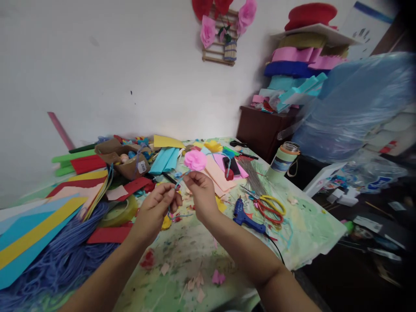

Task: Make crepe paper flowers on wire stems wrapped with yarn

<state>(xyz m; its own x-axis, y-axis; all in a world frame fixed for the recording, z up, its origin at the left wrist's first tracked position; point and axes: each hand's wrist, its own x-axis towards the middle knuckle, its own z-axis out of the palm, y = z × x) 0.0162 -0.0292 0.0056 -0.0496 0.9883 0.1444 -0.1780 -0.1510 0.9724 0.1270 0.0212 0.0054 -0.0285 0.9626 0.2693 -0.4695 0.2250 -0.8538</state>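
Note:
My left hand [163,200] is closed, its thumb and fingers pinching a thin light-blue strand [177,184] that looks like yarn. To its right, my right hand [202,193] is also closed in a pinch at the strand's other side. A loose end hangs below my left hand. Just beyond my fingers is a pink paper flower [195,160]; whether it joins the strand, I cannot tell. A blue glue gun [244,215] lies to the right of my right forearm, beside scissors with red and yellow handles [269,207].
Coloured paper strips [42,225] and a heap of blue-violet yarn [69,255] cover the left side. A cardboard box [125,160] stands at the back. A phone [231,166], thin wires [251,175] and a jar [283,159] are at the right. Paper scraps [196,281] lie in front.

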